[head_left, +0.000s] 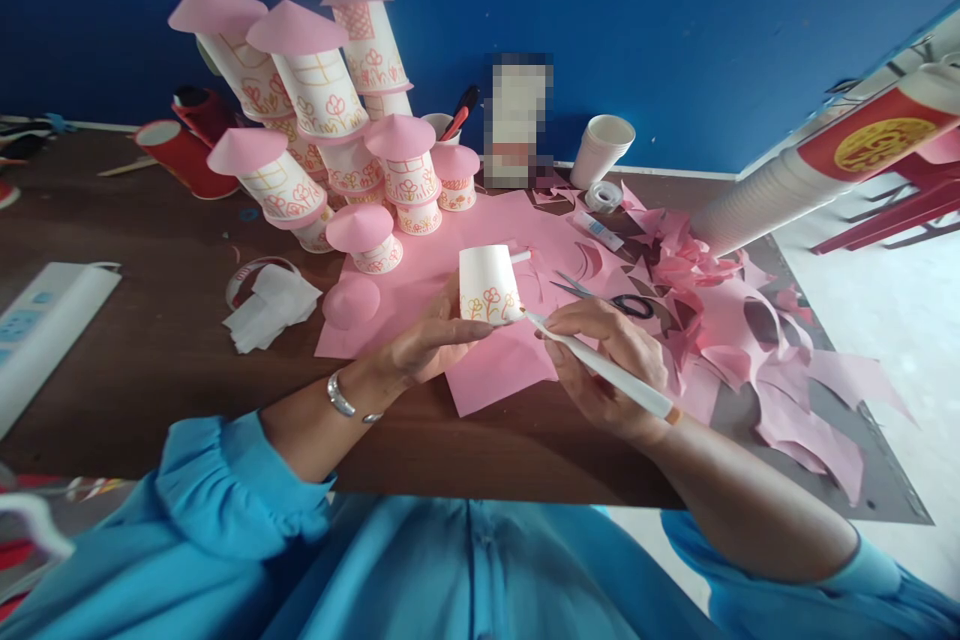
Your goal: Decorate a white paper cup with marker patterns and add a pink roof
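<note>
In front of me my left hand [435, 338] grips a white paper cup [486, 278] upside down, its thumb along the lower rim. Orange and yellow flowers are drawn around the cup's lower part. My right hand [611, 360] holds a white marker pen [619, 380] with an orange end, its tip at the cup's lower right edge. Under both hands lies a sheet of pink paper [499, 375]. Black-handled scissors [634, 305] rest just beyond my right hand. A loose pink paper cone [352, 304] lies left of the cup.
Several flower-drawn cup towers with pink cone roofs [298, 28] stand at the back left. Pink scraps [750, 340] cover the right side. A tape roll [603, 197], stacked cups [601, 150] and a long cup sleeve [795, 175] stand behind. Crumpled white paper [274, 308] lies left.
</note>
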Tool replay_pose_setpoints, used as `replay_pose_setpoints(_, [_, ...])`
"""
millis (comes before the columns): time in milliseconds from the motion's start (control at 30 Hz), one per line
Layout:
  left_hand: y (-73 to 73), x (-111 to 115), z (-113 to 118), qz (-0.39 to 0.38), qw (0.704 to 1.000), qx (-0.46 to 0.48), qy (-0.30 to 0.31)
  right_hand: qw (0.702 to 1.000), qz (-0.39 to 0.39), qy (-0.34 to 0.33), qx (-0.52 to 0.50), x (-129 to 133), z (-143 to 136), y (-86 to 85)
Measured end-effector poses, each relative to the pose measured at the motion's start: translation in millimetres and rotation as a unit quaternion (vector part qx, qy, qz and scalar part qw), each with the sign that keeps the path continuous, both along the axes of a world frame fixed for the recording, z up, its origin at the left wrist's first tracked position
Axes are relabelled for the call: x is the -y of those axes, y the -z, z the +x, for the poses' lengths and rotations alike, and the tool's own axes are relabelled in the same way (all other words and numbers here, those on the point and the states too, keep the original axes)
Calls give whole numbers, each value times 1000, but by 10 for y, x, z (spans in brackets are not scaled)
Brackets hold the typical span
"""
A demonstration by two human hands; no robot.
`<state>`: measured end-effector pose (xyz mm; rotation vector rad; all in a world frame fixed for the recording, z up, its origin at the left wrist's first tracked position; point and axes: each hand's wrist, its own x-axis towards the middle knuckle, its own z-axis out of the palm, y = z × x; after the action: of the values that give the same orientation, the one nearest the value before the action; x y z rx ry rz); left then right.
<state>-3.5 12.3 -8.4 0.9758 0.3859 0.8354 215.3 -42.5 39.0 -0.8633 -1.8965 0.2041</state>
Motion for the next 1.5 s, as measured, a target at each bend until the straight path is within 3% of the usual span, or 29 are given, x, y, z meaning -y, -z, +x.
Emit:
replay_pose_setpoints(300, [63,-6,-8,38,999,-6,-2,1000,7,-13,9,9,-28,-22])
replay_pose_setpoints(467, [-3,9,9,62,998,-19,-7,999,16,-27,6,10,-55,17])
replay_pose_setpoints(700, [-131,33,23,36,999,-22,-3,999,14,-27,21,7,-50,27])
replay_pose_setpoints(1500, [-124,22,15,50,998,-36,4,999,17,11,43,47,-35,-49])
